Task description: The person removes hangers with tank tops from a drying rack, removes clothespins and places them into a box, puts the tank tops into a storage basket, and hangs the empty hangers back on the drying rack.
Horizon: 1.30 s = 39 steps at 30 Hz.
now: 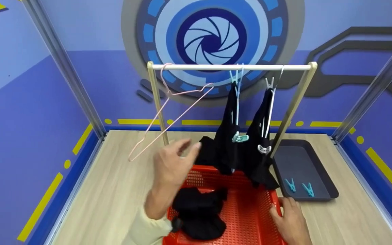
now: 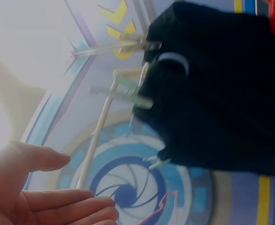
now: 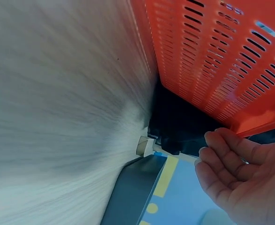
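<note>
My left hand point(image 1: 172, 166) is raised over the left side of the red basket point(image 1: 274, 200), thumb and fingers apart, holding nothing. The left wrist view shows its fingers extended. My right hand point(image 1: 292, 217) holds the basket's right rim, thumb inside and fingers outside. Black cloth point(image 1: 199, 211) lies bunched in the basket. Behind it, one black garment point(image 1: 226, 136) hangs from a light blue hanger point(image 1: 238, 105), and another black garment point(image 1: 255, 146) from a white hanger point(image 1: 266, 126), both clipped with clothespins. A bare pink hanger point(image 1: 189, 108) hangs near my left hand.
The hangers share the white bar point(image 1: 196, 67) of a wooden rack. A dark grey tray point(image 1: 294, 153) at the right holds two teal clothespins point(image 1: 307, 189). Metal posts point(image 1: 70, 71) and patterned wall panels border the wooden table point(image 1: 114, 190).
</note>
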Tool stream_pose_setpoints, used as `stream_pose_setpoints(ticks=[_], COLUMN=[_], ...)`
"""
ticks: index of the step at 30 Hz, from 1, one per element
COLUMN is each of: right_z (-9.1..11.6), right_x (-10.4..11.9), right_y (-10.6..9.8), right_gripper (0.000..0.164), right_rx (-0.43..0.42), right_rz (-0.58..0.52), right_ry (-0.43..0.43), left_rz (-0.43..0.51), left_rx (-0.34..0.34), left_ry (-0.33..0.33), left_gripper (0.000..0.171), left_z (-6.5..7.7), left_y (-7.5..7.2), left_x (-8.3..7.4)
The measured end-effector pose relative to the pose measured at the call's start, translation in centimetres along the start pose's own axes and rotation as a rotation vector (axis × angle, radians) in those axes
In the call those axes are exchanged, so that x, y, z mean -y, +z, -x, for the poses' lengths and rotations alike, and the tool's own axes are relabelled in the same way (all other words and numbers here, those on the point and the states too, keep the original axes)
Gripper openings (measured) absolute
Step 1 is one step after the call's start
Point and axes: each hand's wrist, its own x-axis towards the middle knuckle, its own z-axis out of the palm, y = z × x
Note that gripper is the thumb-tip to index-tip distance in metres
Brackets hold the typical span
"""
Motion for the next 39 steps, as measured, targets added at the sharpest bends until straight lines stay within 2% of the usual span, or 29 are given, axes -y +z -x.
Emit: stream_pose_setpoints(ticks=[4, 7, 11, 22, 25, 31, 35, 39], right_z=[0.0, 0.1, 0.1, -0.2, -0.3, -0.2, -0.1, -0.1], right_x=[-0.2, -0.3, -0.4, -0.5, -0.5, -0.4, -0.2, 0.0], right_y=[-0.1, -0.1, 0.0, 0.0, 0.1, 0.2, 0.3, 0.3], right_gripper=[0.041, 0.039, 0.038, 0.044, 0.044, 0.043, 0.043, 0.043], right_rx=[-0.008, -0.026, -0.035, 0.011, 0.020, 0.011, 0.009, 0.016], right_rz=[-0.014, -0.023, -0.029, -0.035, -0.038, -0.049, -0.060, -0.074], right_ry=[0.004, 0.001, 0.007, 0.057, 0.065, 0.051, 0.044, 0.058], left_rz=[0.051, 0.093, 0.093, 0.007, -0.015, -0.046, -0.081, -0.115], left_rx=[0.061, 0.139, 0.218, 0.285, 0.275, 0.208, 0.156, 0.136], left_ry=[-0.009, -0.059, -0.114, -0.167, -0.139, -0.063, -0.088, -0.130], left_gripper=[0.027, 0.033, 0.040, 0.057, 0.051, 0.020, 0.016, 0.011], left_z=[0.5, 0.7, 0.8, 1.0, 1.0, 0.7, 0.4, -0.1], left_y=[2.1, 3.3, 4.7, 8.0, 8.5, 8.5, 7.9, 7.7], left_x=[-0.8, -1.5, -2.3, -3.0, -3.0, -2.9, -2.5, -2.0])
